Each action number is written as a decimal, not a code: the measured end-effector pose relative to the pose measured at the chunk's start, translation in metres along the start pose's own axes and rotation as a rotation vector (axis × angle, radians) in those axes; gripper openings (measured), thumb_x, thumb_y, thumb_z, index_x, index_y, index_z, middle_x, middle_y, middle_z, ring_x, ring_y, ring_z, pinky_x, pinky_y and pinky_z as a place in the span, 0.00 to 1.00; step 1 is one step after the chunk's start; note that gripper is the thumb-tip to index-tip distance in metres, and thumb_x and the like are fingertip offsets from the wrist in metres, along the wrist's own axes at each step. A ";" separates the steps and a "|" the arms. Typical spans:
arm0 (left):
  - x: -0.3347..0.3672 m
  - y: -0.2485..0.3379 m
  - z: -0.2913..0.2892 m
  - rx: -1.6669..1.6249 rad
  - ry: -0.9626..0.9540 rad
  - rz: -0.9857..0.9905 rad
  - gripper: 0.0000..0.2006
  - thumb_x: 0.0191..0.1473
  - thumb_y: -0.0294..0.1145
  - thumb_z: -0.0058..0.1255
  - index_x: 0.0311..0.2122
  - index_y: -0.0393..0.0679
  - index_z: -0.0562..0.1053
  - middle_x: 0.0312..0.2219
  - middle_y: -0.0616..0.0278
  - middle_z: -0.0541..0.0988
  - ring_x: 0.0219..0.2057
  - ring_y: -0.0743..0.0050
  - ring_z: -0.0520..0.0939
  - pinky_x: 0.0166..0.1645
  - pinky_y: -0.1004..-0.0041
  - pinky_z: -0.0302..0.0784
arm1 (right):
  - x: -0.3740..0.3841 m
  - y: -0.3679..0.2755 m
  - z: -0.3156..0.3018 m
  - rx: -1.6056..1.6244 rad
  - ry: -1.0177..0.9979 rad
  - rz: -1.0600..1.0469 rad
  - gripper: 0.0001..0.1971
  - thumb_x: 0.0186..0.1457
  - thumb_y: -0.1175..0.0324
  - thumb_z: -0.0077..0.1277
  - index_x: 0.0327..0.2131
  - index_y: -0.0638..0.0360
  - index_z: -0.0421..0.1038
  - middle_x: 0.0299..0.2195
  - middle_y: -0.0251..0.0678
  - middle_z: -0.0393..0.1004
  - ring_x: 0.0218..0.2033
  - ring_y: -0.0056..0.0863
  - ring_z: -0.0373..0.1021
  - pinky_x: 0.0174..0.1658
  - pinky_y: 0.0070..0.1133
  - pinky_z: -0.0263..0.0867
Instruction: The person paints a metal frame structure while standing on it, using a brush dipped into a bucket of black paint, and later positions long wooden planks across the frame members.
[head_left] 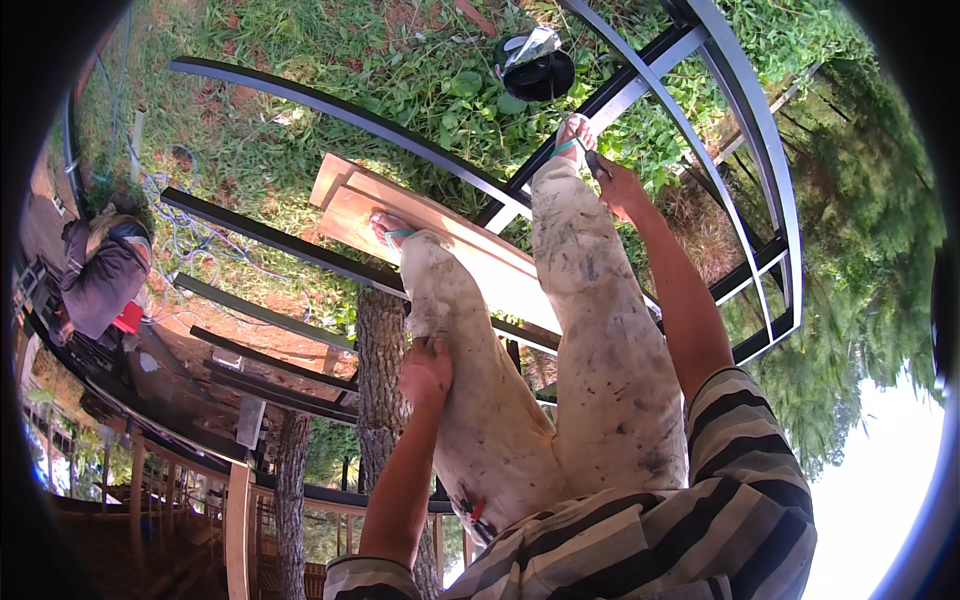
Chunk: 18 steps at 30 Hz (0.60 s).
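Note:
My right hand is beside my right shin, closed around a small dark thing with a thin tip. Its exact kind does not show. Against the inner edge of my left trouser leg, near the knee, lies my left hand with its fingers curled in. Whatever those fingers may hold is hidden. Stained pale trousers cover my legs. My left sandalled foot stands on a wooden plank, while my right sandalled foot is on a dark metal beam.
Curved dark metal bars form an open frame high over grass. A black rounded object lies beyond my right foot. Below left, another person bends over. A tree trunk rises beside the frame, and blue cables lie on the ground.

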<state>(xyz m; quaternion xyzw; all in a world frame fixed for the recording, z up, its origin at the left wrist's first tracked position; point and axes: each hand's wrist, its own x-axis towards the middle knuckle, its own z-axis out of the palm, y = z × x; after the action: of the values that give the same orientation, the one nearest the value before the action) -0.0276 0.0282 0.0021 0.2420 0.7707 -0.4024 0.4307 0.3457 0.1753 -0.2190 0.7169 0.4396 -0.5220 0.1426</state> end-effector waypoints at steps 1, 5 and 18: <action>0.001 0.000 0.000 -0.002 0.001 0.003 0.25 0.60 0.53 0.44 0.57 0.53 0.73 0.50 0.50 0.80 0.50 0.44 0.81 0.54 0.50 0.75 | -0.015 -0.003 -0.003 0.042 -0.038 0.079 0.22 0.67 0.61 0.41 0.61 0.53 0.68 0.35 0.55 0.80 0.32 0.41 0.80 0.40 0.35 0.73; 0.003 -0.003 -0.001 -0.014 0.002 0.022 0.25 0.60 0.54 0.45 0.58 0.55 0.73 0.51 0.50 0.80 0.50 0.43 0.81 0.54 0.49 0.75 | -0.011 0.023 0.014 0.099 -0.037 0.124 0.23 0.66 0.61 0.42 0.64 0.46 0.65 0.29 0.50 0.79 0.25 0.38 0.77 0.33 0.34 0.72; 0.004 -0.005 -0.002 -0.003 -0.005 0.009 0.26 0.59 0.54 0.46 0.58 0.53 0.73 0.49 0.49 0.81 0.50 0.43 0.81 0.53 0.49 0.75 | -0.037 0.001 -0.004 0.151 -0.071 0.102 0.27 0.68 0.61 0.40 0.69 0.49 0.57 0.21 0.39 0.74 0.15 0.24 0.67 0.20 0.27 0.66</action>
<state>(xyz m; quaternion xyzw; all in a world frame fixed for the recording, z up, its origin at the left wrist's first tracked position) -0.0340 0.0268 0.0013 0.2439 0.7691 -0.4001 0.4347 0.3462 0.1596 -0.1852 0.7281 0.3568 -0.5707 0.1300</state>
